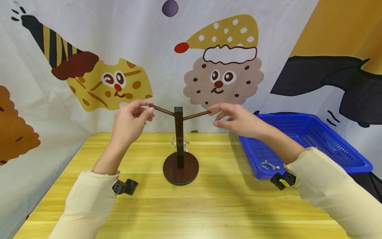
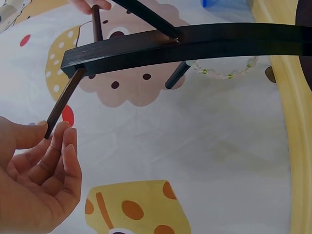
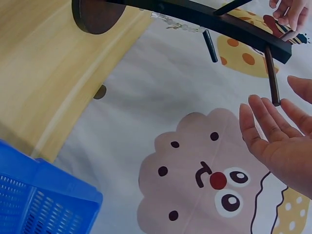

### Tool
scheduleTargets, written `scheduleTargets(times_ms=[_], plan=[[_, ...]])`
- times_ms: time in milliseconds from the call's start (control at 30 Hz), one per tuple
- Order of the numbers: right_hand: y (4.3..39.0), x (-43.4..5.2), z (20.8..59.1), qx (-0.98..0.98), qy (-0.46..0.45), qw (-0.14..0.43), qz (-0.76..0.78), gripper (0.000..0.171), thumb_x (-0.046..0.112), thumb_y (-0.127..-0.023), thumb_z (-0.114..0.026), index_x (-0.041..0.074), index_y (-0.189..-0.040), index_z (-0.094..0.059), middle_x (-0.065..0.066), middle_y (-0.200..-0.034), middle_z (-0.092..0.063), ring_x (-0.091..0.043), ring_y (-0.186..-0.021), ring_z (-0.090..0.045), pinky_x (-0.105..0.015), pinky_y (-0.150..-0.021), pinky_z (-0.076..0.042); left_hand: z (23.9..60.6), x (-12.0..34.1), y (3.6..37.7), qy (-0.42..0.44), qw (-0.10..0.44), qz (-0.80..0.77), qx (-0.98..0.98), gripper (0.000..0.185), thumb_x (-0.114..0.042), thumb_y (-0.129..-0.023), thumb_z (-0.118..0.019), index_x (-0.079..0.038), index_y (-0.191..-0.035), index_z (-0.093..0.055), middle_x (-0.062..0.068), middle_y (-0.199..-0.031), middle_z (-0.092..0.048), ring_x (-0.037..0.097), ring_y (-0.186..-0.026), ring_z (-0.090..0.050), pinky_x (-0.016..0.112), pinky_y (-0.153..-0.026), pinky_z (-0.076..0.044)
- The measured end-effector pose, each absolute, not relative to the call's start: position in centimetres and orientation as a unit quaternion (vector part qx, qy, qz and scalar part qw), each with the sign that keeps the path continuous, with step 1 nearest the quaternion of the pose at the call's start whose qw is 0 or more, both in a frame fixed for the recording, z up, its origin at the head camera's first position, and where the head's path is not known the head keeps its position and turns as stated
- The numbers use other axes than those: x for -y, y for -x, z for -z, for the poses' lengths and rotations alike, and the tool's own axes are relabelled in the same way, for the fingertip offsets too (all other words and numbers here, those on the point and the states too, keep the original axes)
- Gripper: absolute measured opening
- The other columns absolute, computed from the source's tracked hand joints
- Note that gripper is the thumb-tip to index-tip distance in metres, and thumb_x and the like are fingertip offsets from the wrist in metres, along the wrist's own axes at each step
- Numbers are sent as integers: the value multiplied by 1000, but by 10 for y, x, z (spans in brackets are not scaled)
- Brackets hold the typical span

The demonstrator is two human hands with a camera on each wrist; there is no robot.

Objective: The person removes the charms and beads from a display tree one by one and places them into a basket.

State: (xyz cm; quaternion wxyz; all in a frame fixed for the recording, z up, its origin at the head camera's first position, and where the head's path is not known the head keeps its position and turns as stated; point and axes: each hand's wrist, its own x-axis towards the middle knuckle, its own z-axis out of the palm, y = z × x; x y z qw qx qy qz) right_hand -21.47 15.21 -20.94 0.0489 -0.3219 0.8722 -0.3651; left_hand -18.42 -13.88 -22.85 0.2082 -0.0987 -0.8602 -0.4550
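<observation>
A dark wooden stand (image 1: 178,132) with a round base (image 1: 180,176) stands on the table, two upper pegs slanting out from its top. My left hand (image 1: 129,121) touches the end of the left peg (image 1: 162,110); its other fingers are loosely bent. At the end of the right peg (image 1: 197,115) my right hand (image 1: 234,118) touches with its index fingertip, the thumb apart below. Behind the post, a beaded bracelet (image 2: 226,75) hangs on a lower peg (image 2: 177,75), seen in the left wrist view. Another bracelet (image 1: 269,165) lies in the blue basket (image 1: 340,142).
The basket stands at the right of the yellow wood-grain table (image 1: 143,205), under my right forearm. A cloth printed with cartoon figures (image 1: 223,79) hangs behind the table. Small cameras are strapped to both wrists.
</observation>
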Motion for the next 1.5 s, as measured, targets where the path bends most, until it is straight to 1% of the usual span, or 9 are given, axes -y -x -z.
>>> scheduleTargets(times_ms=[133, 300, 433, 567, 733, 800, 900, 1167, 1500], plan=[[215, -152, 209, -872, 321, 50, 367, 38, 8, -90, -57, 6, -128, -50, -8, -120, -54, -20, -101, -55, -43, -86, -45, 233, 139, 181, 94, 196, 453, 865, 30, -16, -92, -56, -1, -117, -59, 15, -86, -67, 24, -77, -63, 16, -61, -46], [214, -153, 209, -871, 321, 51, 369, 39, 9, -91, -57, 6, -129, -49, -9, -121, -54, -20, -102, -55, -41, -84, -45, 247, 137, 179, 108, 185, 438, 873, 23, -14, -91, -57, 1, -107, -63, 13, -81, -66, 22, -74, -62, 25, -57, -46], [215, -153, 210, -872, 321, 51, 367, 39, 9, -91, -57, 6, -129, -49, -8, -121, -54, -21, -103, -55, -40, -82, -46, 259, 129, 175, 121, 168, 435, 876, 18, -14, -90, -59, -1, -101, -65, 10, -80, -66, 22, -73, -62, 30, -58, -46], [215, -152, 210, -874, 319, 51, 363, 40, 8, -91, -57, 6, -129, -49, -8, -121, -54, -21, -103, -55, -40, -83, -46, 270, 119, 169, 130, 148, 433, 879, 16, -16, -89, -61, -4, -99, -67, 5, -77, -66, 19, -73, -62, 31, -57, -45], [215, -152, 209, -877, 318, 49, 357, 40, 8, -91, -56, 6, -129, -49, -8, -121, -54, -21, -103, -55, -38, -78, -47, 279, 108, 160, 147, 132, 434, 879, 17, -19, -87, -63, -6, -99, -67, 0, -76, -66, 16, -72, -62, 30, -58, -46], [216, -152, 209, -877, 319, 48, 355, 40, 8, -91, -57, 5, -129, -49, -8, -121, -54, -21, -103, -55, -36, -74, -47, 280, 104, 157, 156, 131, 436, 877, 17, -18, -86, -65, -6, -98, -67, 0, -77, -66, 16, -72, -62, 30, -59, -48], [215, -152, 209, -878, 320, 46, 353, 39, 8, -91, -56, 5, -129, -49, -9, -120, -54, -21, -102, -56, -35, -73, -48, 282, 98, 153, 165, 132, 439, 874, 15, -18, -85, -67, -6, -94, -66, 0, -78, -67, 15, -72, -62, 30, -59, -49], [216, -153, 210, -877, 318, 46, 358, 37, 6, -91, -55, 5, -128, -50, -9, -119, -55, -20, -101, -57, -36, -74, -48, 283, 88, 149, 152, 131, 442, 874, 16, -18, -80, -72, -7, -87, -62, 0, -76, -66, 14, -71, -62, 29, -57, -48], [216, -153, 210, -875, 319, 46, 361, 36, 4, -91, -53, 4, -127, -50, -10, -120, -54, -21, -101, -57, -35, -74, -48, 283, 86, 149, 139, 135, 441, 877, 16, -18, -80, -72, -8, -84, -61, 0, -74, -65, 14, -69, -61, 28, -56, -47]])
